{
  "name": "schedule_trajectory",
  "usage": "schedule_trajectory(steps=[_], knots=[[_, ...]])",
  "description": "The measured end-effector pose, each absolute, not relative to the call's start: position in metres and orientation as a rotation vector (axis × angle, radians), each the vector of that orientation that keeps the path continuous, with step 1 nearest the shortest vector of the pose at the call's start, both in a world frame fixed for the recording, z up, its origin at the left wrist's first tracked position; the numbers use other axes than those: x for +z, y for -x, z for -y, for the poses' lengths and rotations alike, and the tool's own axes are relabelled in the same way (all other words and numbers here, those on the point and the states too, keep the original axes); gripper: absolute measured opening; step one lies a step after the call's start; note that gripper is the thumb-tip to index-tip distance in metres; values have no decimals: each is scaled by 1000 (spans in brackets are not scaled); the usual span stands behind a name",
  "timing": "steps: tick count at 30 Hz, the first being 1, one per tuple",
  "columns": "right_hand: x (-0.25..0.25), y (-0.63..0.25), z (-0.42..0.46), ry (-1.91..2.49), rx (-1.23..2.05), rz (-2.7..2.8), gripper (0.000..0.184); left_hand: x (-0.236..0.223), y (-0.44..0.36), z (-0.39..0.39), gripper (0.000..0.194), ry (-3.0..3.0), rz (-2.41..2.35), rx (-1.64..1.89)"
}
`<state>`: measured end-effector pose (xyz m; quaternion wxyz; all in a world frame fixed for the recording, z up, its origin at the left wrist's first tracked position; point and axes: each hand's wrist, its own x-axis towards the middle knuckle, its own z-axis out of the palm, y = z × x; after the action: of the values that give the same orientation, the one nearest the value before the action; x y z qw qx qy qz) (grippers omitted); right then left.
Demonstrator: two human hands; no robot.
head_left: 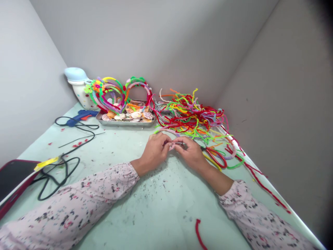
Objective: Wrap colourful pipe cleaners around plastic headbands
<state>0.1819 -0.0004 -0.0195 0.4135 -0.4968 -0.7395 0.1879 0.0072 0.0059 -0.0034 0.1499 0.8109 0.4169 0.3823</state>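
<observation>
My left hand and my right hand meet above the middle of the table, fingertips pinched close together. Between them is a small pale pink pipe cleaner, bent or twisted; its exact shape is partly hidden by the fingers. Just behind the hands, a pink and purple fuzzy strip with a green end curves over the table; whether it joins the piece I hold I cannot tell. Red-handled scissors lie right beside my right hand, their blades mostly hidden, with a yellow pipe cleaner along them.
A tangled pile of colourful pipe cleaners lies at the back right. A metal tray carries shells and fuzzy headbands. A white cup, a blue glue gun and black cord are left. A red piece lies in front.
</observation>
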Motion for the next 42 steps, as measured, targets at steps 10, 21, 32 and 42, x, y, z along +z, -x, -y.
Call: schedule_trajectory(steps=[10,21,32,42], knots=[[-17,-182,2,1280,494,1845,13,-2,-7,-6,6,-2327,-1194,1081],[-17,-181,3,1289,515,1833,16,-1,-7,-5,7,-2334,-1194,1081],[-17,-181,3,1275,536,1809,18,-1,-7,-5,7,-2333,-1195,1095],[-17,-181,4,1284,559,1801,17,-2,-7,-5,7,-2336,-1188,1089]])
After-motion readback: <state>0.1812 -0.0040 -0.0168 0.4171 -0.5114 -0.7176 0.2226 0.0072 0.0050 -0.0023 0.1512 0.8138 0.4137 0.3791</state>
